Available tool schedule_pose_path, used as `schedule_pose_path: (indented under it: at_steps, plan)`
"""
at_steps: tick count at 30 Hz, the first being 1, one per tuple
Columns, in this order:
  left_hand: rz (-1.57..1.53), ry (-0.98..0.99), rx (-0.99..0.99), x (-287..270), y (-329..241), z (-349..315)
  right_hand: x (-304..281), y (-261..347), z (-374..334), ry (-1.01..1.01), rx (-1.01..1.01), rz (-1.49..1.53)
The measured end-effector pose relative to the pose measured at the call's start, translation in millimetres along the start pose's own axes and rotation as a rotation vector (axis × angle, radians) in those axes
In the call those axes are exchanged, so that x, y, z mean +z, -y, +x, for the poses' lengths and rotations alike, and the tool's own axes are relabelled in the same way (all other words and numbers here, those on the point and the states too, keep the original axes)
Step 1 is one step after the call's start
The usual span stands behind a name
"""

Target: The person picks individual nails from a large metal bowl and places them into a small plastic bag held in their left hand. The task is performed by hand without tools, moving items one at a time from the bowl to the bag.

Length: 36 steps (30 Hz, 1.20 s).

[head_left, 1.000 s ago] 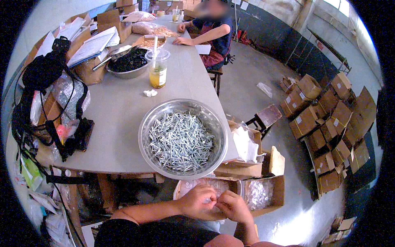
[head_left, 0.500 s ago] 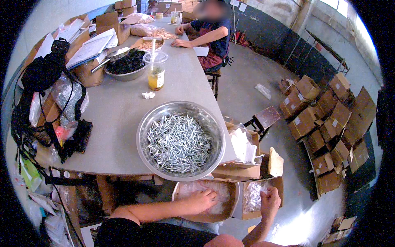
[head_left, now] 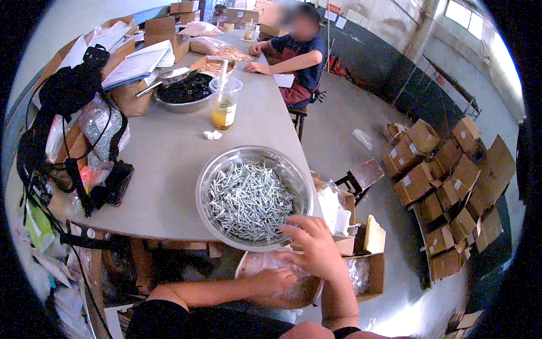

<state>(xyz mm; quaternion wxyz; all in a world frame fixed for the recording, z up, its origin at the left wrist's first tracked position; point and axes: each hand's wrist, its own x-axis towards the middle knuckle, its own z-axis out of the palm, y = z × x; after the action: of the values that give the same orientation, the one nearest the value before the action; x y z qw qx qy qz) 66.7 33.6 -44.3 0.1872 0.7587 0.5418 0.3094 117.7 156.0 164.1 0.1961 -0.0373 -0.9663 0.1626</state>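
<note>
A wide steel bowl (head_left: pixel 204 217) stands at the near end of the table, heaped with loose silver screws or nails (head_left: pixel 251 198). Over its near right rim reaches my right hand (head_left: pixel 311 240), fingers spread and tips at the edge of the heap; nothing shows in them. Lower down, my left hand (head_left: pixel 275 282) lies over an open cardboard box lined with clear plastic (head_left: pixel 265 261). Its fingers are bent together, and whatever they pinch is hidden. Beside it, partly behind my right wrist, is a smaller box (head_left: pixel 372 277) of clear plastic bags (head_left: pixel 357 271).
Beyond the bowl are a drink cup (head_left: pixel 224 110) with a straw, crumpled tissue (head_left: pixel 212 135) and a basin of black pieces (head_left: pixel 186 93). Black straps and cables (head_left: pixel 62 101) crowd the left. A co-worker (head_left: pixel 299 62) sits at the far right side. Cartons (head_left: pixel 446 192) are stacked at right.
My right hand has moved from the box of plastic bags up and left to the bowl's rim, its fingers spreading. My left hand stays over the lined box. The view has shifted slightly.
</note>
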Motion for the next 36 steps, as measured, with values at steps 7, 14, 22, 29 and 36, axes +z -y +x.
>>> schedule_pose_path:
  at_steps: [7, 14, 22, 29, 36]
  plan:
    - [0.325, -0.152, 0.01, -16, 0, -19, 10, 10, 26, 0.36, -0.004, -0.21]
    - [0.018, -0.036, -0.064, -1, 20, -13, 4, -7, 30, 0.421, -0.075, 0.073]
    - [-0.279, -0.108, -0.084, 11, 37, -6, -5, -16, 36, 0.419, -0.101, 0.438]
    - [-0.217, -0.035, -0.191, -18, 16, -15, 2, -28, 37, 0.263, 0.001, 0.358]
    - [-0.359, -0.142, -0.271, 16, 43, -10, 19, -22, 37, -0.002, 0.109, 0.21]
